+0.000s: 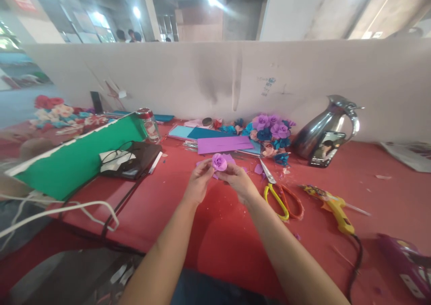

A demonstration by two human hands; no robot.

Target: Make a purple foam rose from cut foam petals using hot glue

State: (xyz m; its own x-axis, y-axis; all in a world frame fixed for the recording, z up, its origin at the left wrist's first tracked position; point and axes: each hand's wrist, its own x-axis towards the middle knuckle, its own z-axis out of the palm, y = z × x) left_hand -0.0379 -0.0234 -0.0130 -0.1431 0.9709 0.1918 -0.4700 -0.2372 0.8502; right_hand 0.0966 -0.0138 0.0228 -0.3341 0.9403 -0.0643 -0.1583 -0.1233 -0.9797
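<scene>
A purple paper rose is held up between both hands above the red table. My left hand pinches its left side, and my right hand has its fingers closed on the right side. Behind the rose lie loose purple paper pieces and a flat purple sheet on blue sheets. Scissors with one yellow and one red handle rest right of my right hand.
Paper flowers are heaped at the back, near a metal jug and a propped phone. A yellow glue gun lies right. Left are a green board, glasses on a dark case, and a glass jar.
</scene>
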